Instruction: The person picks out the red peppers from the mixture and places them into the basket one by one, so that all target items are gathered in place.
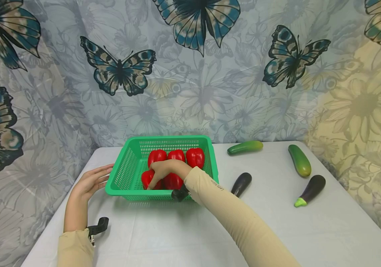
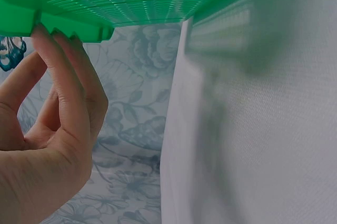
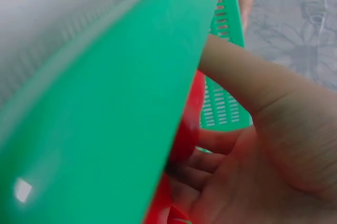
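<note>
Several red bell peppers [image 1: 195, 157] sit in a green plastic basket [image 1: 158, 195] on the table. Reaching over the basket's near side, my right hand [image 1: 167, 168] grips the front-left red bell pepper [image 1: 145, 179], thumb toward the near wall and fingers behind it. The right wrist view shows this pepper [image 3: 187, 134] partly hidden behind the basket's wall [image 3: 116, 103]. At the basket's left side, my left hand [image 1: 91, 181] has its fingers extended, their tips touching the rim. From below, the left wrist view shows those fingertips [image 2: 41, 32] against the rim.
Right of the basket lie a green zucchini [image 1: 245, 147] at the back and a dark eggplant [image 1: 241, 184] partly behind my right sleeve. Farther right are another zucchini [image 1: 299, 160] and another eggplant [image 1: 310, 190]. A butterfly-patterned cloth [image 1: 207, 92] hangs behind the white table [image 1: 143, 233].
</note>
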`<state>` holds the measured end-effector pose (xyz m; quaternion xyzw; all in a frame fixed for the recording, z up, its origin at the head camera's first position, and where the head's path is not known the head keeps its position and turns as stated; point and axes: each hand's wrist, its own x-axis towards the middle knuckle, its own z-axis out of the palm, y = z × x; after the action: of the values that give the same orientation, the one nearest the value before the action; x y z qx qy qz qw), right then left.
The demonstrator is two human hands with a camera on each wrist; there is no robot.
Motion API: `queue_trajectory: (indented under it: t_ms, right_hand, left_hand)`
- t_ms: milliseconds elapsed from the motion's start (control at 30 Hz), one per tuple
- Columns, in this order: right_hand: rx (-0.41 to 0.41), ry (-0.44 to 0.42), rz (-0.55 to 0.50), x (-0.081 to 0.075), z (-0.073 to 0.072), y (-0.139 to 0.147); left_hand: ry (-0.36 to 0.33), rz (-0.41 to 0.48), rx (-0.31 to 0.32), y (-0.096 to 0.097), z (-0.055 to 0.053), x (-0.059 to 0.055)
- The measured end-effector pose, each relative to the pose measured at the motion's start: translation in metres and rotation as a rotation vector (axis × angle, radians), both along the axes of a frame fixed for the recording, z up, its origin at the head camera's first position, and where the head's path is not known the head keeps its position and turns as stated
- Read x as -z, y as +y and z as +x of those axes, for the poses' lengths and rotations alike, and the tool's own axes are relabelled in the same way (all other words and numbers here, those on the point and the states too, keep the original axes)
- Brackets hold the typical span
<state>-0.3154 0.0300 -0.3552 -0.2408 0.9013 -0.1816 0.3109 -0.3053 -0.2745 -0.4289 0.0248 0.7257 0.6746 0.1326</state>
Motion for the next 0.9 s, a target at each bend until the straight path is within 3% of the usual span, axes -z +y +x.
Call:
queue_trajectory:
  t_ms: [400,633,733,900]
  right_hand:
    - [0.047,0.015,-0.005,-0.004,0.002,0.012]
    - [0.059,0.028,-0.114,-0.009,0.004,0.030]
    - [0.070,0.080,-0.148,-0.012,0.005,0.038]
    - [0.148,0.165,-0.228,-0.016,0.005,0.056]
  left_hand:
    - [-0.010,0.012,-0.011,0.002,0.002,-0.001]
    - [-0.013,0.001,-0.021,0.001,0.004,-0.002]
    - [-0.009,-0.013,-0.021,0.000,0.003,-0.002]
    - [0.035,-0.026,0.010,-0.009,-0.012,0.016]
